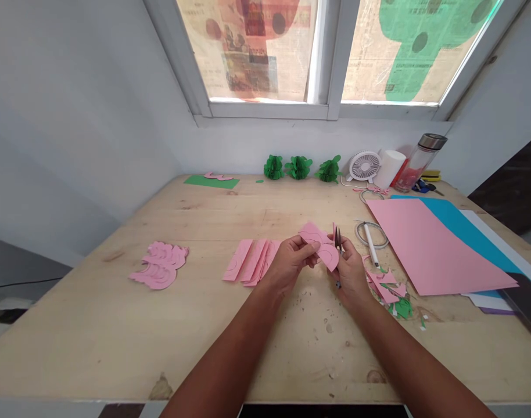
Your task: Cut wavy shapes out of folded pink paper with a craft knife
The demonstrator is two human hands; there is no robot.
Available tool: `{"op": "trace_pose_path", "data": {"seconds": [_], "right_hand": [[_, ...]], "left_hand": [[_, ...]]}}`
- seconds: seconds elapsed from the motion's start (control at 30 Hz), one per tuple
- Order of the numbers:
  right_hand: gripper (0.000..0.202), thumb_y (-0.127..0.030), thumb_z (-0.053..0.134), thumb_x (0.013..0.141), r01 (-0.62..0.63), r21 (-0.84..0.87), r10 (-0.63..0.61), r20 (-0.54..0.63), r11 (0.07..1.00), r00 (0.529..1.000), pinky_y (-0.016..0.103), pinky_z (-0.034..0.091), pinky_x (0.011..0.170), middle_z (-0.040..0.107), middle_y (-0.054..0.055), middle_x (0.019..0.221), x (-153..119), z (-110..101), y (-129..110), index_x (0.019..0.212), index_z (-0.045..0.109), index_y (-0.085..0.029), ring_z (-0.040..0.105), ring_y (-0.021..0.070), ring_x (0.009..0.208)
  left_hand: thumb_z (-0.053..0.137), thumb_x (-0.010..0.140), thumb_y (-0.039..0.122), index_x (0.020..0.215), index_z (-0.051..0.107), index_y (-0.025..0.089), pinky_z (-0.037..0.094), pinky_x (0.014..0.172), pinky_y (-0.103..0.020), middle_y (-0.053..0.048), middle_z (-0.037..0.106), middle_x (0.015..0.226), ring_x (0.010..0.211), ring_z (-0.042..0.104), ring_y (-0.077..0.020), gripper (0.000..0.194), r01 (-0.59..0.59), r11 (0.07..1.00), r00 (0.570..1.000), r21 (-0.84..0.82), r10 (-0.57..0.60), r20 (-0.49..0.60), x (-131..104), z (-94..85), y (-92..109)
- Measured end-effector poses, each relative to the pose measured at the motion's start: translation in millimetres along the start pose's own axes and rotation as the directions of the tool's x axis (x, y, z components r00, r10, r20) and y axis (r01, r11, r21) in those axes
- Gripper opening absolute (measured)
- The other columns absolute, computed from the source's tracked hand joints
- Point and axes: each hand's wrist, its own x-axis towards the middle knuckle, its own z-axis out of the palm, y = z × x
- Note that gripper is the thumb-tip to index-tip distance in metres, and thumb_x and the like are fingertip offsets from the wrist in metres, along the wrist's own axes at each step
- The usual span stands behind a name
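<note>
My left hand [293, 259] pinches a folded pink paper [321, 244] that has curved outlines drawn on it and a partly rounded edge. In my right hand [350, 267] are small scissors [338, 239], their blades pointing up and away from me; its fingers are also at the right side of the paper. Left of my left hand lies a row of folded pink strips [243, 261], partly hidden behind that hand. Farther left is a pile of cut pink scalloped shapes [161, 264]. Pink and green scraps [387, 290] lie right of my right hand.
Large pink sheets [431, 244] and blue sheets lie at the right. A white pen [371, 245] rests near wire rings. Along the back stand green paper shapes [298, 167], a white fan [364, 167], a white roll and a glass bottle [418, 165]. A green sheet [208, 182] lies back left.
</note>
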Motion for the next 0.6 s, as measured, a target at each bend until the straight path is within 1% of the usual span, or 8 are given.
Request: {"op": "trace_pose_path", "data": {"seconds": [0.1, 0.2, 0.27, 0.37, 0.47, 0.6], "right_hand": [[0.037, -0.032, 0.069, 0.067, 0.0, -0.043, 0.001, 0.028, 0.999, 1.0, 0.015, 0.017, 0.033, 0.041, -0.011, 0.047, -0.3, -0.3, 3.4, 0.097, 0.052, -0.02, 0.024, 0.0037, 0.036], [0.03, -0.036, 0.065, 0.072, -0.016, -0.057, 0.021, 0.08, 0.998, 0.997, 0.015, 0.016, 0.033, 0.038, -0.011, 0.045, -1.3, -0.9, 6.3, 0.094, 0.051, -0.02, 0.022, 0.0042, 0.036], [0.025, -0.039, 0.061, 0.075, -0.026, -0.06, 0.032, 0.099, 0.998, 0.995, 0.015, 0.016, 0.034, 0.039, -0.01, 0.045, -2.3, -1.3, 6.3, 0.088, 0.05, -0.02, 0.022, 0.0044, 0.036], [0.026, -0.045, 0.056, 0.079, -0.016, -0.067, 0.023, 0.104, 0.998, 0.994, 0.016, 0.017, 0.033, 0.041, -0.008, 0.047, -4.1, -1.4, 3.8, 0.08, 0.05, -0.02, 0.024, 0.0048, 0.036], [0.027, -0.045, 0.054, 0.081, 0.0, -0.088, 0.011, 0.124, 0.996, 0.992, 0.016, 0.017, 0.033, 0.041, -0.007, 0.048, -5.4, -1.4, 2.0, 0.075, 0.05, -0.019, 0.025, 0.0047, 0.036], [0.031, -0.044, 0.052, 0.083, -0.019, -0.139, 0.041, 0.157, 0.99, 0.987, 0.017, 0.016, 0.032, 0.039, -0.006, 0.047, -4.9, -2.4, 3.5, 0.066, 0.047, -0.018, 0.025, 0.0046, 0.036]], "left_hand": [[0.072, 0.064, 0.031, 0.074, 0.062, 0.012, 0.037, 0.052, -0.023, -0.003, 0.058, 0.064, 0.053, 0.048, -0.0086, 0.024, -0.008, 1.0, 0.999, -0.008, 0.007, -0.034, 0.5, 0.6, 0.4], [0.072, 0.062, 0.032, 0.072, 0.062, 0.012, 0.036, 0.051, -0.024, -0.002, 0.058, 0.06, 0.051, 0.048, -0.0085, 0.025, -0.022, 1.0, 0.997, -0.013, 0.021, -0.073, 0.8, 1.0, 1.4], [0.072, 0.062, 0.032, 0.071, 0.061, 0.012, 0.035, 0.05, -0.024, -0.001, 0.057, 0.058, 0.05, 0.048, -0.0085, 0.024, -0.037, 0.999, 0.996, -0.017, 0.035, -0.087, 0.8, 0.8, 2.2], [0.071, 0.064, 0.033, 0.07, 0.06, 0.013, 0.034, 0.05, -0.024, -0.001, 0.056, 0.056, 0.05, 0.048, -0.0086, 0.023, -0.065, 0.998, 0.995, -0.026, 0.062, -0.082, 0.6, 0.2, 3.5], [0.07, 0.066, 0.032, 0.07, 0.059, 0.013, 0.035, 0.051, -0.024, -0.001, 0.055, 0.057, 0.051, 0.047, -0.0087, 0.023, -0.079, 0.996, 0.994, -0.03, 0.076, -0.081, -0.3, 0.2, 5.0], [0.069, 0.067, 0.031, 0.072, 0.059, 0.013, 0.037, 0.052, -0.023, -0.001, 0.055, 0.058, 0.052, 0.048, -0.009, 0.021, -0.08, 0.996, 0.992, -0.038, 0.076, -0.102, -1.3, 1.3, 7.0]]}}
